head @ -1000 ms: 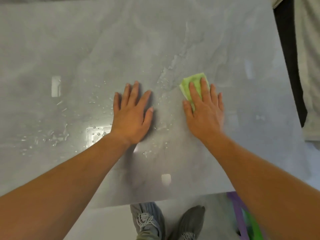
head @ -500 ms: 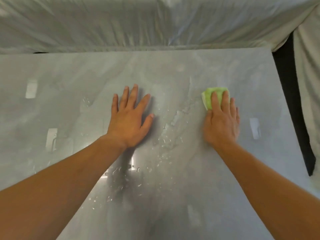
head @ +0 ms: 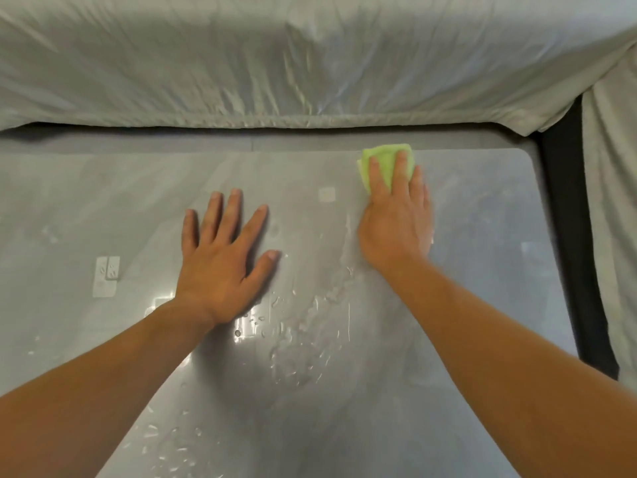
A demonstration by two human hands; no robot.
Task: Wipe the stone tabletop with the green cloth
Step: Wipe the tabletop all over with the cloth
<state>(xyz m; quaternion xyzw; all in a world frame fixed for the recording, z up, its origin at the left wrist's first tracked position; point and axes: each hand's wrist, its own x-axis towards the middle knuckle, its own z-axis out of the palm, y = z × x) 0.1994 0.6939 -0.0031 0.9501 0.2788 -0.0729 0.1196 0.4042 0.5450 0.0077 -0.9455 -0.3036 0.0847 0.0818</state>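
The grey stone tabletop (head: 103,208) fills the view, glossy and wet. A folded green cloth (head: 386,160) lies at the table's far edge, right of centre. My right hand (head: 396,222) presses flat on the cloth, fingers over it, so only its far end shows. My left hand (head: 224,257) rests palm-down on the bare stone at the middle, fingers spread, holding nothing. A streak of water drops (head: 303,339) runs from between my hands toward the near edge.
A pale sheet-covered surface (head: 310,63) runs along the far side of the table. A dark gap (head: 568,236) borders the table's right edge, with more pale fabric (head: 613,219) beyond it. Ceiling-light reflections (head: 107,276) spot the stone.
My right hand has pushed the cloth away from me and rightward, up to the far edge. The view has tilted up, bringing the sheet into sight. The left hand stays flat.
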